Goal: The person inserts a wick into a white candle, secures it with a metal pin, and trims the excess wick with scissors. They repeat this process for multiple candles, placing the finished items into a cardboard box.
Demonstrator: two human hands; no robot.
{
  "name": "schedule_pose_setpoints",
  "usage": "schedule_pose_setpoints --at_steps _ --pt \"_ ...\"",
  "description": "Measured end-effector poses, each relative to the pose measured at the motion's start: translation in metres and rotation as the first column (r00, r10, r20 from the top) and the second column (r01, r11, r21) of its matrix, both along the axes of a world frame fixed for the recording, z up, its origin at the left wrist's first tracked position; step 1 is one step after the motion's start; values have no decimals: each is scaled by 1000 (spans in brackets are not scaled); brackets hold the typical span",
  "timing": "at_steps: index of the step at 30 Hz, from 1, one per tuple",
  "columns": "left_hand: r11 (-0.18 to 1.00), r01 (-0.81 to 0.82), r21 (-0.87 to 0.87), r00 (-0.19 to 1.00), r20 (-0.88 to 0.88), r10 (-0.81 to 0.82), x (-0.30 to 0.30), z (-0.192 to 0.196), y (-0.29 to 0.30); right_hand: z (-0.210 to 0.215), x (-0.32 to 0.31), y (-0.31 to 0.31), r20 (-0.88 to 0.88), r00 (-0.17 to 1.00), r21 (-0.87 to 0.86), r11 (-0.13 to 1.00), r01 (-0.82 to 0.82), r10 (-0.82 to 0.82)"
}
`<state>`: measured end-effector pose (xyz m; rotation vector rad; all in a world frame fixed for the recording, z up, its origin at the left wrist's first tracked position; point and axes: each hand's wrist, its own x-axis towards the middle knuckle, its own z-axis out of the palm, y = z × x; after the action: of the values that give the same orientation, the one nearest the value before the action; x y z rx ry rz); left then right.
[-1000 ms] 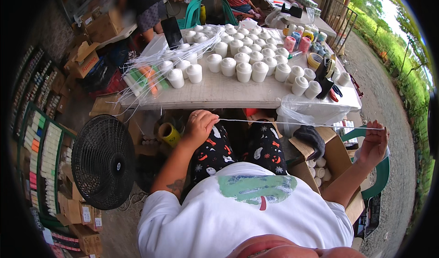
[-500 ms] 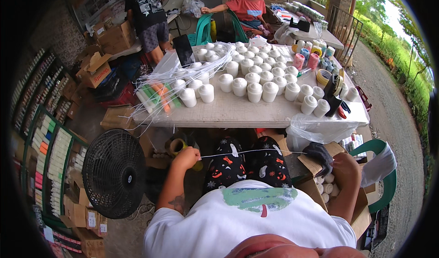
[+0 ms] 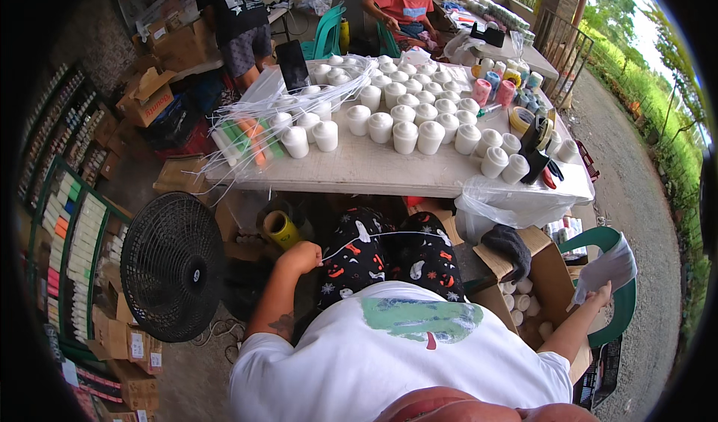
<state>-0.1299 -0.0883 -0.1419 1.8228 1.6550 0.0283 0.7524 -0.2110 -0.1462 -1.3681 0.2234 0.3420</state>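
My left hand (image 3: 299,258) is closed in a fist beside my left knee and pinches the end of a thin white string (image 3: 389,239). The string runs rightward across my patterned trousers; where it ends is too thin to make out. My right hand (image 3: 598,296) is stretched far to the right, over the seat of a green plastic chair (image 3: 627,306). It grips the lower corner of a white plastic bag (image 3: 615,263) that stands up above the fingers. Both hands are below the front edge of the grey table (image 3: 374,171).
Several white capped cylinders (image 3: 404,134) and a plastic-wrapped bundle of coloured tubes (image 3: 247,138) cover the table. A black floor fan (image 3: 173,265) and a yellow tape roll (image 3: 280,229) sit left. Right: an open cardboard box (image 3: 550,272), a black glove (image 3: 508,242), a clear bag (image 3: 501,205). Two people (image 3: 235,10) work behind.
Both hands have dropped from the table edge toward my lap. My right hand has swung out to the right and now holds the white bag; the string hangs lower and slacker.
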Motion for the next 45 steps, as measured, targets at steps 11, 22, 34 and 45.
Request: schedule_pose_setpoints --at_steps 11,22,34,45 --pt "989 1 -149 990 -142 -22 -25 18 -25 -58 14 14 -280 959 27 998 60 -50" --pt "991 -74 -112 969 -244 44 -29 25 -11 -48 13 17 67 983 -342 922 184 -171" --pt "914 292 284 949 37 -314 69 131 25 199 -138 77 521 703 587 394 -707 485" --pt "399 169 901 495 273 -825 195 254 3 308 -452 45 937 -286 -133 -555 -821 199"
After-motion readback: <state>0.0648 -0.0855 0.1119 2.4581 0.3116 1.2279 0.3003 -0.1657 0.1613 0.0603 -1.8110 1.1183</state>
